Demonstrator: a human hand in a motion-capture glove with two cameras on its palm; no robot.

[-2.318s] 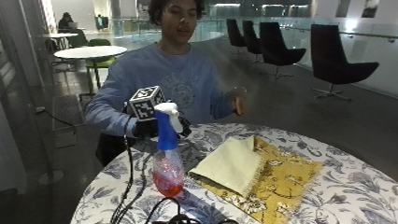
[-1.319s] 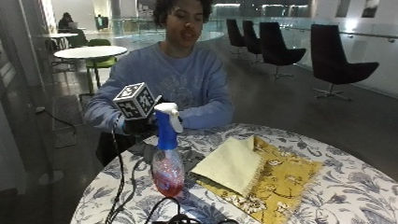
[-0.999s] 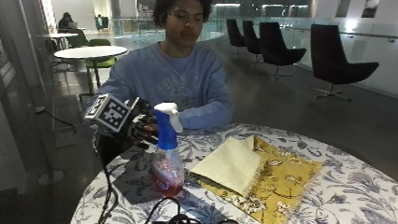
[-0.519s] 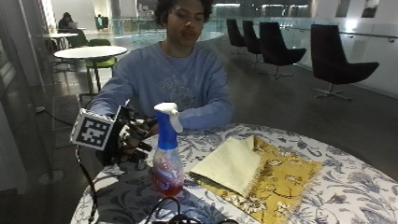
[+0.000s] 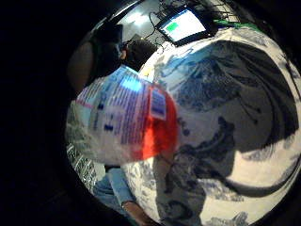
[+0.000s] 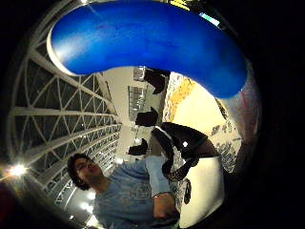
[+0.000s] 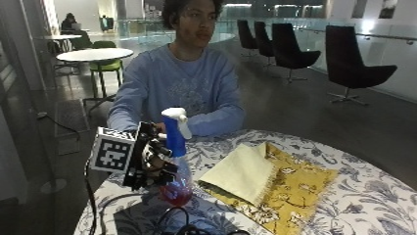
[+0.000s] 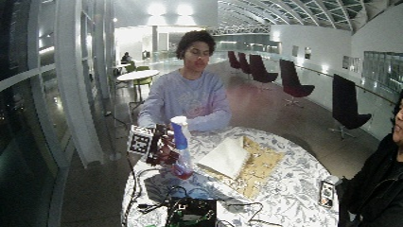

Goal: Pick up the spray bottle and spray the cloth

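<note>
Outside view: a person in a pale blue sweatshirt sits at a round table (image 7: 365, 196) covered with a blue-and-white floral pattern, the gloved right hand (image 7: 155, 157) set against the spray bottle (image 7: 174, 161), which stands upright on the table; the fingers curl toward the bottle's blue neck below the white trigger head, though whether they fully close round it cannot be told from here. The bottle's clear lower body holds red liquid. Just beyond the bottle, on the side away from the hand, a pale yellow cloth (image 7: 242, 172) lies folded on top of a larger mustard patterned cloth (image 7: 296, 188), near the bottle but apart from it. In the thumb side palm view the blue neck fills the frame close to the palm, and in the little finger side palm view the bottle's labelled body with the red liquid stands on the floral tabletop
</note>
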